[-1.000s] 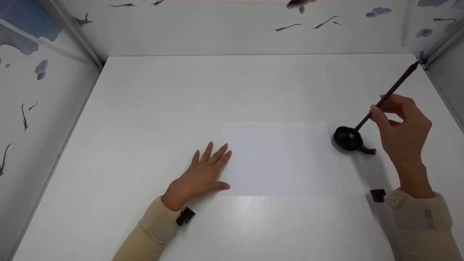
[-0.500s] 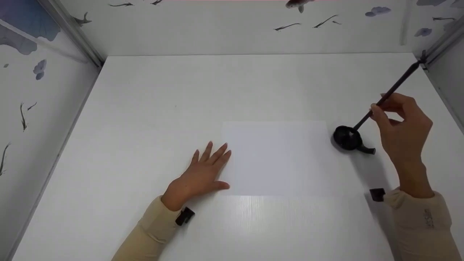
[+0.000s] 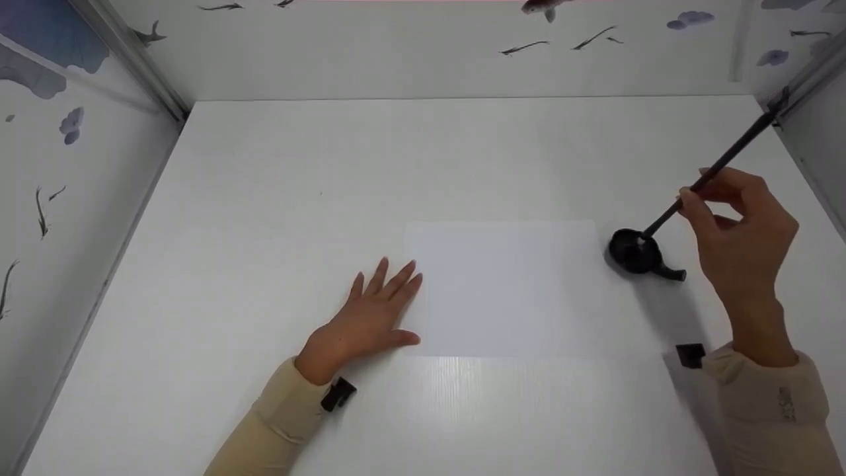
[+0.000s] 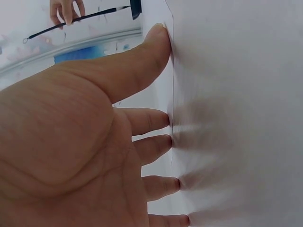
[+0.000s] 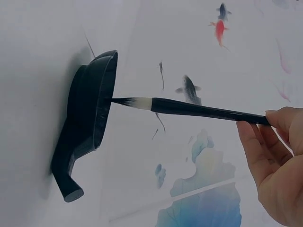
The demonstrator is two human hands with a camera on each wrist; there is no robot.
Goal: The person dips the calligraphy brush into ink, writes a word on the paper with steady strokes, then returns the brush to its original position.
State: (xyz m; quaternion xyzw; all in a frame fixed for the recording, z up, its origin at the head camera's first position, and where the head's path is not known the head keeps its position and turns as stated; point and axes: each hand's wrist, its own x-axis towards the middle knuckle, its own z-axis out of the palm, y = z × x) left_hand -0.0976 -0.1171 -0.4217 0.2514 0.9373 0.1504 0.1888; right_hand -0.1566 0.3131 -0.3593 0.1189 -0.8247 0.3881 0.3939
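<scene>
Between thumb and fingertips my right hand [image 3: 750,231] pinches the dark handle of a calligraphy brush [image 3: 717,165], which slants down to the left. In the right wrist view the brush tip [image 5: 128,102] is black at its point and pale near the ferrule, and it reaches the rim of a small black ink dish [image 5: 90,104] with a stubby handle. My left hand [image 3: 363,320] rests with fingers spread at the left edge of a white sheet of paper [image 3: 509,291]. The left wrist view shows the fingertips [image 4: 163,142] touching down along the paper's edge.
The ink dish stands just right of the paper on a white table [image 3: 264,185]. Upright panels printed with fish and lotus leaves border the table at the back [image 3: 396,53] and left. A black clip-like piece [image 3: 338,395] sits at the left cuff.
My right hand has shifted slightly to the right, and the brush's upper end has swung up and right. The left hand, paper and ink dish have stayed in place.
</scene>
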